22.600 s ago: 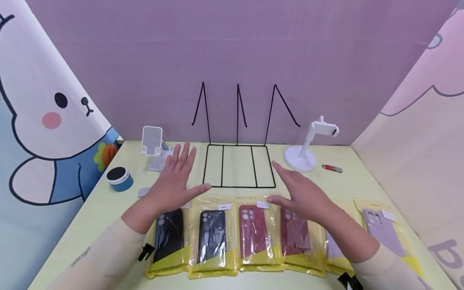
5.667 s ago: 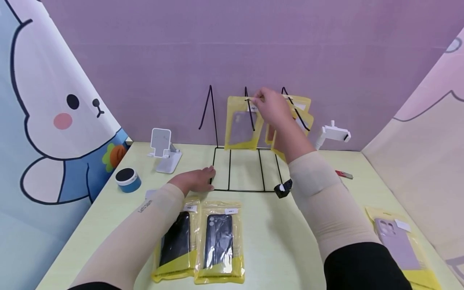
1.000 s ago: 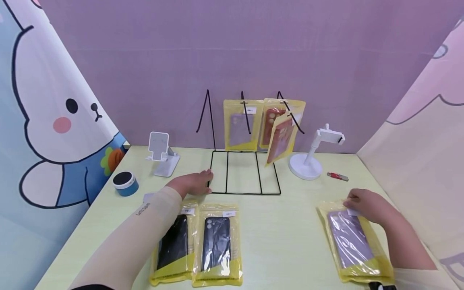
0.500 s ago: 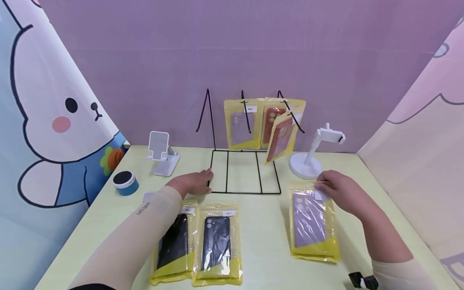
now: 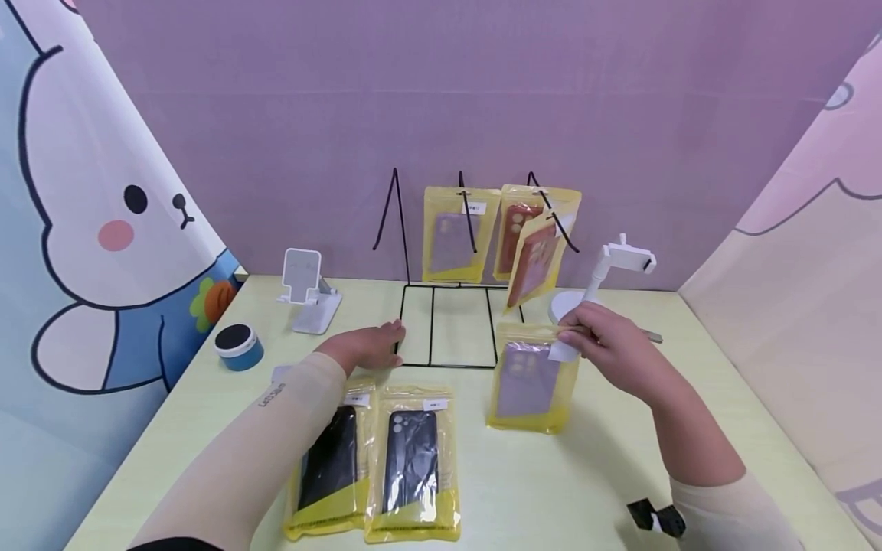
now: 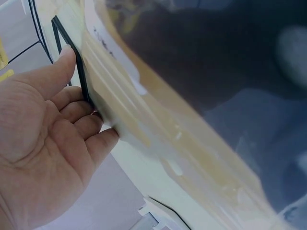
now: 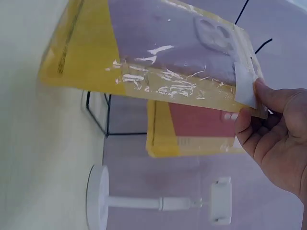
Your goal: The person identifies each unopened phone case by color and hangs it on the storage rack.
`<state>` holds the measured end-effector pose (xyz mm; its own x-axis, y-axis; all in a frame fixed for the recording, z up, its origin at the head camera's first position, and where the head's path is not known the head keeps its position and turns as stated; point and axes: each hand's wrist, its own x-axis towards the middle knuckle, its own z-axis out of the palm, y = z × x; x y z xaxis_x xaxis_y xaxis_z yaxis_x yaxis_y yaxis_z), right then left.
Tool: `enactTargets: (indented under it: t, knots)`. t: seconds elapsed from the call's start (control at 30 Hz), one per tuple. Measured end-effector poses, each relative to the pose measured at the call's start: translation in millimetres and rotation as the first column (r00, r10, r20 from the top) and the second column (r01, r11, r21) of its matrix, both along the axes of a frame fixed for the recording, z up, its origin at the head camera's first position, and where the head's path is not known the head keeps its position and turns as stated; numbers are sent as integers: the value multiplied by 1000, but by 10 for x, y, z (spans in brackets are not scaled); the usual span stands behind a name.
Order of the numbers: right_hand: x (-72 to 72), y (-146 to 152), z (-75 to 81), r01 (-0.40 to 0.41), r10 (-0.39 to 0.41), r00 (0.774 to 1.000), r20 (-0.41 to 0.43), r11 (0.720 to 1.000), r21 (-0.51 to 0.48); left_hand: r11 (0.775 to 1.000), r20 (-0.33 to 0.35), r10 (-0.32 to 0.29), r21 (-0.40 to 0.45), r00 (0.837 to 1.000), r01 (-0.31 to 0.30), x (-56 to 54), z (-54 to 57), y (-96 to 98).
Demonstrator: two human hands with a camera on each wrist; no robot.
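My right hand (image 5: 613,348) pinches the top edge of a yellow-edged clear pouch holding a lilac phone case (image 5: 529,379), by its white label. The pouch hangs upright above the table, in front of a black wire display rack (image 5: 430,329). In the right wrist view, thumb and bent fingers meet at the pouch's (image 7: 168,52) corner. My left hand (image 5: 365,348) holds the left base wire of the rack; the left wrist view shows thumb and bent fingertips at the wire (image 6: 79,67). One pouched lilac case (image 5: 455,237) hangs on the middle hook, two pouched red cases (image 5: 534,264) on the right.
Two pouched dark phone cases (image 5: 412,467) lie in front, one partly under my left forearm. A white phone stand (image 5: 313,295) and blue jar (image 5: 239,350) are left; another white stand (image 5: 596,279) is right, near a partly hidden USB stick (image 5: 651,335). The left hook (image 5: 389,207) holds nothing.
My right hand has carried the pouched lilac case from the table's right side leftward and up toward the rack. My left hand stays at the rack. Earlier, all pouches lay on the table.
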<state>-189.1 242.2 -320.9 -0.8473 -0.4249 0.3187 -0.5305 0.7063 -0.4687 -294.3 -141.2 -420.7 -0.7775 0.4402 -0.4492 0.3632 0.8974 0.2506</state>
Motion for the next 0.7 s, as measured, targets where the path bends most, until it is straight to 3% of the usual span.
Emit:
enactTargets:
  t: [0.23,0.7]
  knots:
    - [-58,-187,113,-57,57,994,-90,998,2,1000,-7,1,-2,1000,-1,2,1,-3]
    - [-277,-656,477,-128,113,976,-185,989,-73,1000,7,17,21,1000,-17,13,14,-13]
